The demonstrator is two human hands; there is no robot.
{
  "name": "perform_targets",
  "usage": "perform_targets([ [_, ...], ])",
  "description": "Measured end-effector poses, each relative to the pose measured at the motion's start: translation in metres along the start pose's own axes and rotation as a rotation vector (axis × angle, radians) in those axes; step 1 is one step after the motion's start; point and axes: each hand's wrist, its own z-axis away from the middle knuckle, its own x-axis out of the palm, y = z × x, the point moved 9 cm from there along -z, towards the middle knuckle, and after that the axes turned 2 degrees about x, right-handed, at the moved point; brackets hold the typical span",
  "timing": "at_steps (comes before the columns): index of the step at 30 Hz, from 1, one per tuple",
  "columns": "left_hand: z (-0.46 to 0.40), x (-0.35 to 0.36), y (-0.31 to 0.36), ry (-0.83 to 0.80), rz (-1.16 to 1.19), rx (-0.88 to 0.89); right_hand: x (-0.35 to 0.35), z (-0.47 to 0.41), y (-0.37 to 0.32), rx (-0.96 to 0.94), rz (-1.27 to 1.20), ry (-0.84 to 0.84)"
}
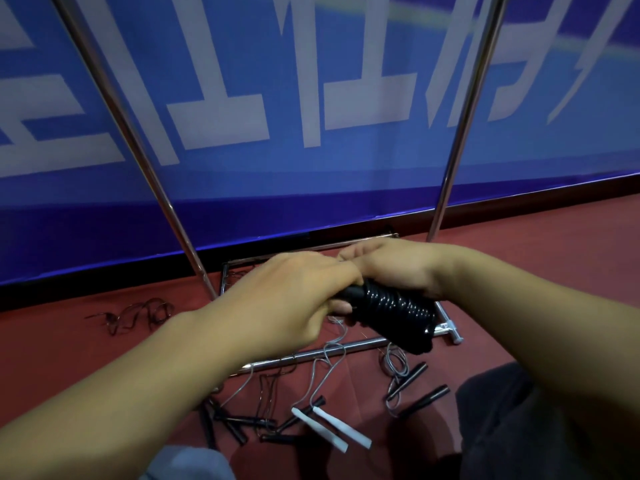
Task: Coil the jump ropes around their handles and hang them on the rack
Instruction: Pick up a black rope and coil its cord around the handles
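Black glossy cord is wound tight round the handles of the jump rope [391,315] I hold above the rack [349,346]. My left hand [287,299] grips its near-left end, fingers curled under; my right hand [391,268] curls over the far end, the two hands touching. Below the rack's front bar, loose ropes [311,407] with black and white handles lie tangled on the red floor [69,358].
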Motion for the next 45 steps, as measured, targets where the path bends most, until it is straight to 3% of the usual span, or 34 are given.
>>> perform_targets([
  [3, 0.000, -0.002, 0.001, 0.035, -0.108, 0.072, 0.010, 0.004, 0.003, 0.061, -0.044, -0.068],
  [6, 0.000, -0.010, -0.014, 0.115, -0.119, 0.001, 0.007, 0.004, -0.006, 0.013, -0.141, -0.010],
  [12, 0.020, -0.028, -0.077, 0.438, 0.374, -0.706, -0.030, 0.001, -0.026, -0.202, -0.351, 0.409],
  [16, 0.022, -0.001, -0.083, 0.442, 0.694, -0.866, -0.055, 0.009, -0.033, -0.306, -0.395, 0.658],
  [23, -0.009, 0.033, -0.045, 0.209, 1.129, -0.779, -0.063, 0.020, -0.033, -0.441, -0.439, 1.043],
  [26, -0.013, 0.041, -0.044, 0.205, 1.238, -0.751, -0.048, 0.021, -0.034, -0.461, -0.536, 1.035],
  [29, -0.009, 0.043, -0.059, 0.317, 1.275, -0.823, -0.034, 0.019, -0.039, -0.449, -0.548, 0.987],
  [37, 0.015, 0.020, -0.095, 0.520, 1.231, -0.972, -0.008, 0.016, -0.057, -0.446, -0.529, 0.705],
  [45, 0.020, 0.011, -0.094, 0.479, 1.020, -0.939, -0.018, 0.019, -0.070, -0.478, -0.299, 0.631],
])
